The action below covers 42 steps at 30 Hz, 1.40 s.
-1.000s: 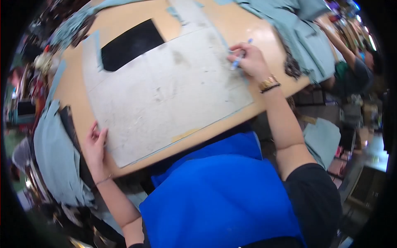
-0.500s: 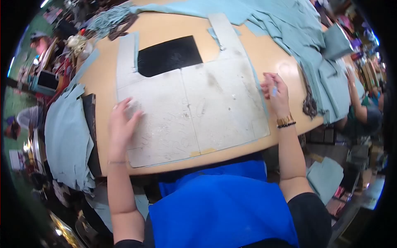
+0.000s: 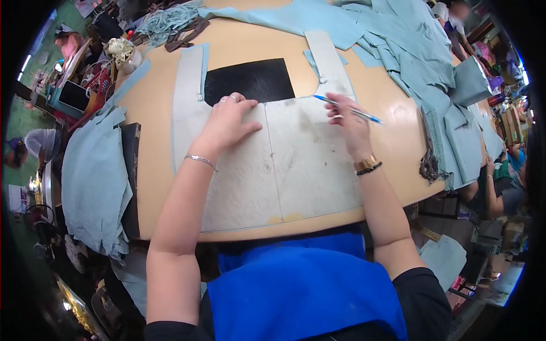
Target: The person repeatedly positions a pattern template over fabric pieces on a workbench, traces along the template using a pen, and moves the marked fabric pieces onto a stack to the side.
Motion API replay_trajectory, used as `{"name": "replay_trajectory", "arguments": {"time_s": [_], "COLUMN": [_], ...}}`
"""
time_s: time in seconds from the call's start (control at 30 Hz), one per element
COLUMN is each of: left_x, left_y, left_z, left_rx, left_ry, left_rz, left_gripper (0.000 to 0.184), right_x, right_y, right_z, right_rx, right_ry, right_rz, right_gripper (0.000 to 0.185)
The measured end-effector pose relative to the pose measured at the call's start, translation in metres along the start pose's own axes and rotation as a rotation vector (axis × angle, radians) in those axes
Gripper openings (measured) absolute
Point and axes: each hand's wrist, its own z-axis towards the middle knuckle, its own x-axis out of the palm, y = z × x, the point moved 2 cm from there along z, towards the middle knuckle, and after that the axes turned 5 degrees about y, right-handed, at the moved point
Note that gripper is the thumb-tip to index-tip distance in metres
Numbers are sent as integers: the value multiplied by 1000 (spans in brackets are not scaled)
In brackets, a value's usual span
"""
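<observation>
A large off-white template [image 3: 307, 176] with two upright arms lies flat on the table. Pale blue leather [image 3: 205, 63] peeks out along its edges. My left hand [image 3: 227, 122] rests on the template with fingers spread, just below the cut-out, where a black sheet [image 3: 250, 79] shows. In my right hand [image 3: 351, 131] is a blue-and-white pen [image 3: 371, 118], its end pointing left near the base of the template's right arm. Whether the pen touches anything I cannot tell.
Large pale blue leather pieces [image 3: 404, 79] cover the table's back and right. More leather [image 3: 94, 187] hangs at the left edge beside a dark board [image 3: 130, 176]. Scraps [image 3: 165, 25] pile up at the back left. Co-workers, one with an arm [image 3: 490, 187] showing, are at the right.
My left hand has slid up and right across the template to the cut-out's lower edge. My right hand has moved in from the right side over the template, bringing the pen along.
</observation>
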Motion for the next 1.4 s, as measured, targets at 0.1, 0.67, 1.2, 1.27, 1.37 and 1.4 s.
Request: {"name": "replay_trajectory", "arguments": {"time_s": [0.1, 0.67, 1.2, 1.27, 1.37, 1.4], "left_x": [4, 37, 25, 24, 22, 22], "left_y": [2, -1, 34, 35, 35, 35], "left_z": [-1, -31, -61, -60, -59, -59], "left_rx": [16, -10, -309, -321, -337, -341], "left_ry": [-19, -424, -301, -281, -248, -236], "left_rz": [9, 23, 100, 79, 82, 88], "left_gripper": [51, 40, 96, 98, 99, 99], "right_x": [40, 95, 119, 155, 201, 212], "right_y": [-7, -23, -24, -21, -24, -21], "right_z": [26, 45, 61, 68, 81, 84], "right_rx": [-61, -308, -193, -190, -254, -300], "right_ry": [127, 198, 234, 310, 402, 420], "right_rz": [-40, -368, -169, -167, -212, -272], "right_gripper": [25, 8, 11, 10, 11, 10]}}
